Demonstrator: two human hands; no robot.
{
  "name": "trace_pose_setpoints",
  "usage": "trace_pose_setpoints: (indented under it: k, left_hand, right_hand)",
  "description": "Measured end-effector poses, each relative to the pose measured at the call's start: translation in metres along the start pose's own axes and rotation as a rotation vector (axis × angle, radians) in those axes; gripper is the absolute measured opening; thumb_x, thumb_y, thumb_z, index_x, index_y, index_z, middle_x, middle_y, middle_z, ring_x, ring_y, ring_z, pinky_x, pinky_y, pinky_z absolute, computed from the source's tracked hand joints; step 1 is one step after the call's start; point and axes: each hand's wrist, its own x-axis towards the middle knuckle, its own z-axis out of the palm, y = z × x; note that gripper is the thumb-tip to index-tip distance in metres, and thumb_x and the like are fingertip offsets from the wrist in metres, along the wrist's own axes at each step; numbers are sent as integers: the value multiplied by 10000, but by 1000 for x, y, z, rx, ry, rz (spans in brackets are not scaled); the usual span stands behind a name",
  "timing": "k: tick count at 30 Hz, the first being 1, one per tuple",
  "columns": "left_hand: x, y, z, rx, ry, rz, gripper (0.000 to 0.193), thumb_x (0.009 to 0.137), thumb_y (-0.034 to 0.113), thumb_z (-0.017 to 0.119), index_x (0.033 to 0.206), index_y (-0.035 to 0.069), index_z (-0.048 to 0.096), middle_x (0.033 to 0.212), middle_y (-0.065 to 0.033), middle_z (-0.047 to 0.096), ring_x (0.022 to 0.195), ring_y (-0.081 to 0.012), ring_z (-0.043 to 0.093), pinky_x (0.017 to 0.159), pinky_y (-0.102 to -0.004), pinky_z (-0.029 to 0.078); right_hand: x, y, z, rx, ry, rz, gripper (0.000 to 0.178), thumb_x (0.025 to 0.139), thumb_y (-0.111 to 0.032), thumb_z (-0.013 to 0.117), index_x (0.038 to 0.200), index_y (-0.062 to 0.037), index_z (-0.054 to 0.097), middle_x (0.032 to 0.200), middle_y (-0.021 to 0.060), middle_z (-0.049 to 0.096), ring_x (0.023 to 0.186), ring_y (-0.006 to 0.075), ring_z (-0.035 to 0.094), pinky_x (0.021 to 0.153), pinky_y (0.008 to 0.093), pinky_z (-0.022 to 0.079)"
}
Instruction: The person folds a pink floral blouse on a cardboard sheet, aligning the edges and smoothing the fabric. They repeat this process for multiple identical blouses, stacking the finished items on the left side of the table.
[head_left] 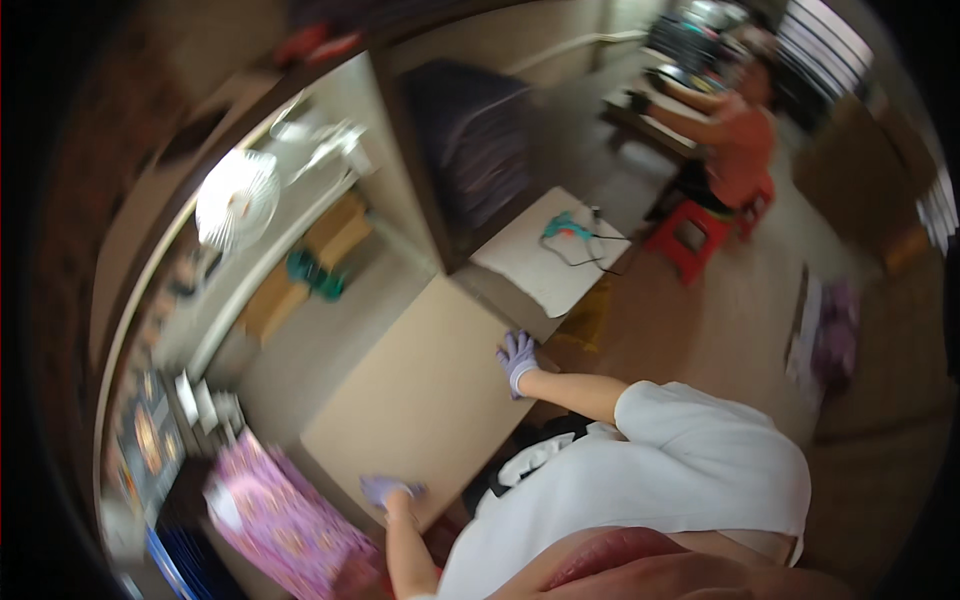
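Observation:
A large flat tan board [415, 385], perhaps cardboard, lies across the work surface in front of me. My right hand [517, 362], in a lavender glove, rests flat at the board's right edge with its fingers spread. Near the board's front left corner, my left hand [388, 491] in a matching glove lies on it, slightly blurred, fingers stretched out. Neither hand grips anything that I can see.
Beyond my right hand, a teal glue gun [566, 226] with a dark cord sits on a white sheet [540, 283]. A pink patterned bundle [285, 515] stands left. A green tool [315, 275] and fan [236, 200] are farther back. Another person [742, 150] sits on a red stool [692, 232].

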Motion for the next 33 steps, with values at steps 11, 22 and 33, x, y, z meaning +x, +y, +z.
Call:
trace_pose_setpoints:
  k: [11,22,33]
  left_hand:
    - [22,-14,13,206,-183,-144,1414,568,677,817,1537,43,4,1599,-196,-113,1479,-395,18,1154,-522,256]
    - [4,-14,-3,202,-211,-78,1408,584,685,805,1538,49,-12,1596,-208,-123,1481,-397,-13,1153,-551,244]
    - [1,-32,3,107,-200,-66,1400,583,675,812,1541,52,3,1600,-201,-123,1482,-393,-27,1180,-525,181]
  right_hand:
    - [-8,-5,-5,156,91,-36,1282,590,-591,818,1569,-203,86,1616,195,35,1437,518,96,1113,624,197]
    - [-2,-2,-7,127,67,-34,1322,565,-619,821,1570,-199,72,1617,198,15,1438,518,85,1116,615,200]
    - [3,20,-7,417,246,-193,1022,744,-552,707,1523,-109,216,1559,220,205,1406,461,243,1090,564,304]
